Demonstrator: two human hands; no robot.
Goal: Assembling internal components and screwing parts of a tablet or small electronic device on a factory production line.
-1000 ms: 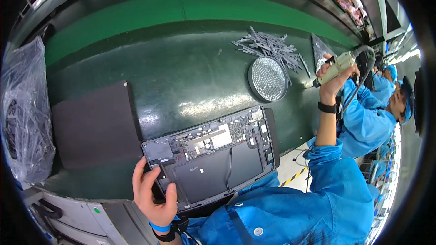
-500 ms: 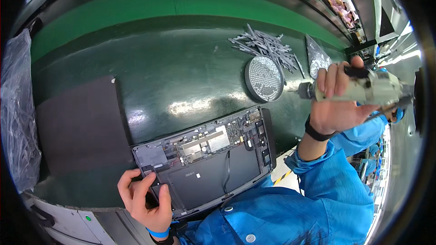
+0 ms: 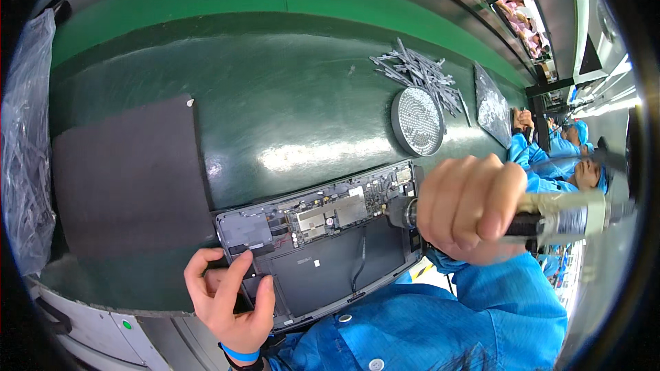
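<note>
An opened laptop base (image 3: 330, 271) lies at the bench's near edge, its circuit board (image 3: 330, 216) bare along the far side. My left hand (image 3: 234, 302) holds the laptop's left edge, with the index finger and thumb bent over the near left corner. Closed around a pale electric screwdriver (image 3: 564, 216) is my right hand (image 3: 471, 209), somewhat blurred. The screwdriver's dark nose (image 3: 400, 211) points left over the right end of the board. Its tip is too small to make out against the board.
Beyond the laptop stands a round screw tray (image 3: 418, 121), beside a pile of grey strips (image 3: 423, 72). A clear plastic bag (image 3: 491, 106) lies further right. At left are a dark mat (image 3: 130, 178) and a plastic-wrapped bundle (image 3: 27, 144). Co-workers (image 3: 567, 154) sit at right.
My right hand has brought the screwdriver down and left, from beside the screw tray to over the laptop's right end. My left hand remains at the laptop's left edge. The view has shifted slightly.
</note>
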